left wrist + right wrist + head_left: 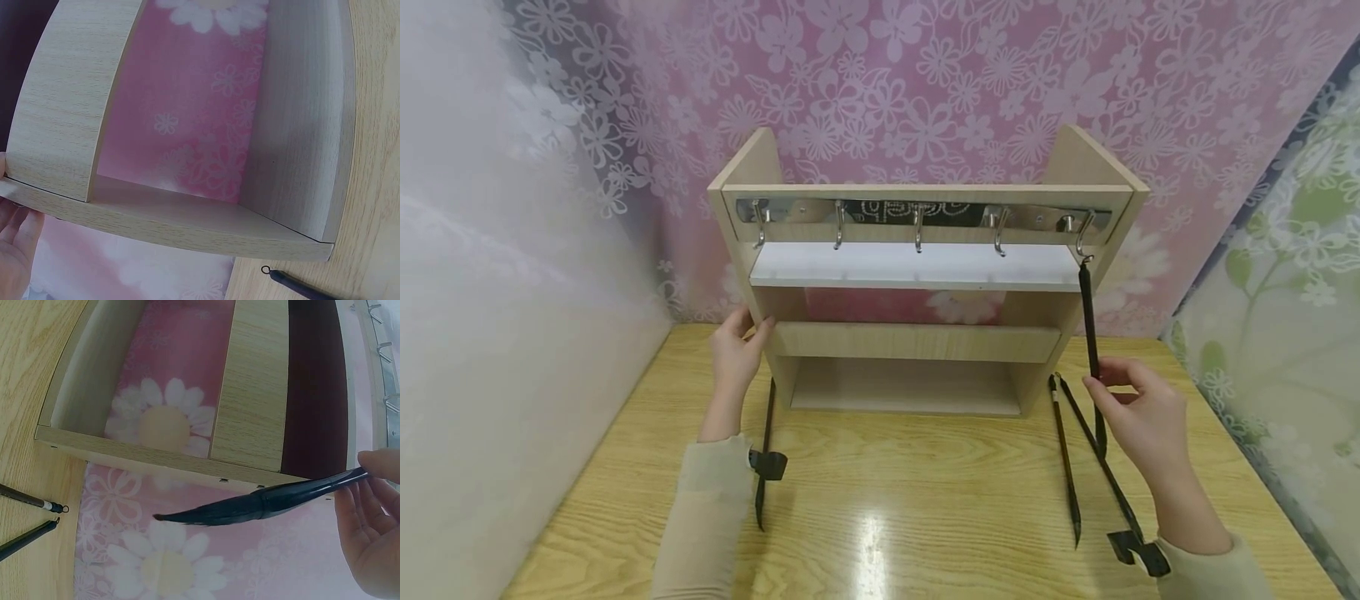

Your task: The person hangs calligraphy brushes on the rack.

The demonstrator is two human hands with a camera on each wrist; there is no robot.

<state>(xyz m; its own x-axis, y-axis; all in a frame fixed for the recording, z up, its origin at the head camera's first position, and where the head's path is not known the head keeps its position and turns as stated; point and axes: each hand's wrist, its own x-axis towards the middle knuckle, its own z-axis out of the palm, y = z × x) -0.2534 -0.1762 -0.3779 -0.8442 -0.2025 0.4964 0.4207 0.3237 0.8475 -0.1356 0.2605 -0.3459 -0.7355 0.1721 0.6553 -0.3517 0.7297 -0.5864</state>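
A dark calligraphy brush (pixel 1088 325) hangs tip down between the thumb and fingers of my right hand (pixel 1150 417). Its top end meets the rightmost hook (pixel 1084 233) on the shelf's hook rail (pixel 805 211); whether its loop sits on the hook I cannot tell. The right wrist view shows the brush's dark bristles (pixel 212 512) pointing away from the pinching fingers. My left hand (pixel 735 350) grips the left side panel of the small wooden shelf (pixel 917 342), thumb on the front edge and fingers round the outside.
Two more brushes, a brown one (pixel 1063 458) and a black one (pixel 1101 458), lie on the wood-grain table (pixel 925 475) right of the shelf. Another brush (pixel 767 425) lies at the left, partly under the left wrist's camera mount. Flowered pink cloth (pixel 910 92) stands behind.
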